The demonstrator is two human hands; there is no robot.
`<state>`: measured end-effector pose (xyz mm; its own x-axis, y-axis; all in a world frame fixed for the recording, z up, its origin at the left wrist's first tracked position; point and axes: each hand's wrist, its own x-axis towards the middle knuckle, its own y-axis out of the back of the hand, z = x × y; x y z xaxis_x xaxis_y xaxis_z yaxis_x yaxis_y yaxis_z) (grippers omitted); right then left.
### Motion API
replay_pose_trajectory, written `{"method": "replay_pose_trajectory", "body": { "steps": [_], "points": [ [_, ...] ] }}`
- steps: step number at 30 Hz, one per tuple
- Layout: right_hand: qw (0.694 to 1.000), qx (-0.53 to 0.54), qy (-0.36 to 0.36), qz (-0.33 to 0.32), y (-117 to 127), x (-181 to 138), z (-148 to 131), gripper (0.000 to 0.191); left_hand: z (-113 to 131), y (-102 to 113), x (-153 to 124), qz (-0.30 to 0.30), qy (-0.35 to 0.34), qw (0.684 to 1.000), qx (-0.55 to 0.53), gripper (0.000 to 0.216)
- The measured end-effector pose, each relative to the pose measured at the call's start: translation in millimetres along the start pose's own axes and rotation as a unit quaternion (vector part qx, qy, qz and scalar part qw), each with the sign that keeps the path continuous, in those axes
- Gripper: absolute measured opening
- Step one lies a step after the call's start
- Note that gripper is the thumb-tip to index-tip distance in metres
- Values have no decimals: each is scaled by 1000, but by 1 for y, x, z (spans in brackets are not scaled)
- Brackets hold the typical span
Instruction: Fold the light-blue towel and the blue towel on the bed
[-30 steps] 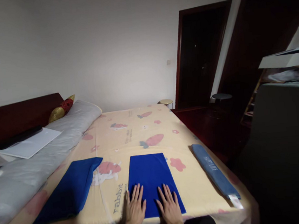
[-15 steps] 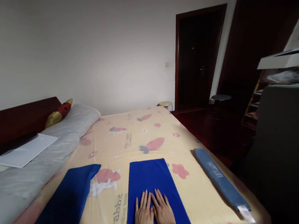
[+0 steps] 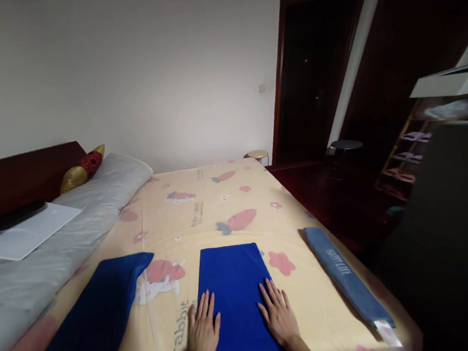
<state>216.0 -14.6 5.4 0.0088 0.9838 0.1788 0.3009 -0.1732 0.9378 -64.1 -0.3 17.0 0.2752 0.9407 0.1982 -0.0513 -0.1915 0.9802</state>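
Smooth matt blue cloth (image 3: pixel 235 285), glossy red-brown floor (image 3: pixel 310 190), crinkled silvery-grey fabric roll (image 3: pixel 78 234)

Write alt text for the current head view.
A left hand and right hand rest spread on opposite edges of a flat, bright-blue rectangular cloth on a cream, carrot-print bedsheet. A darker-blue cloth lies left; a narrow grey-blue fabric strip lettered HAPPY LIFE lies right.

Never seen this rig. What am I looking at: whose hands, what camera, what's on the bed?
No machine here: a person works bare-handed, filmed by one camera worn on the head, looking forward and down. The left hand and right hand lie flat, fingers spread, at the two side edges of a blue cloth on the bed. Neither is gripping it. A darker blue cloth lies to the left, a grey-blue cloth lettered HAPPY LIFE to the right.
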Motion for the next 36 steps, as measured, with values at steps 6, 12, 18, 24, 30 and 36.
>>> {"method": "replay_pose_trajectory", "body": {
  "steps": [6,12,18,24,30,36],
  "points": [
    [996,37,62,-55,-11,8,-58,55,47,-4,12,12,-73,997,-22,56],
    [991,48,73,-99,-19,25,-68,57,60,-15,33,26,-83,996,-15,59],
    [991,37,88,-95,-17,60,-58,55,54,-24,68,13,-86,996,-22,59],
    [991,44,86,-90,-14,112,-50,54,43,-33,125,6,-54,998,-18,60],
    [997,20,41,-67,-9,152,-4,59,5,-25,165,-8,5,1000,-25,55],
    [998,-16,-37,-44,-10,161,24,60,-9,-18,169,-21,73,997,-12,54]
  ]
}}
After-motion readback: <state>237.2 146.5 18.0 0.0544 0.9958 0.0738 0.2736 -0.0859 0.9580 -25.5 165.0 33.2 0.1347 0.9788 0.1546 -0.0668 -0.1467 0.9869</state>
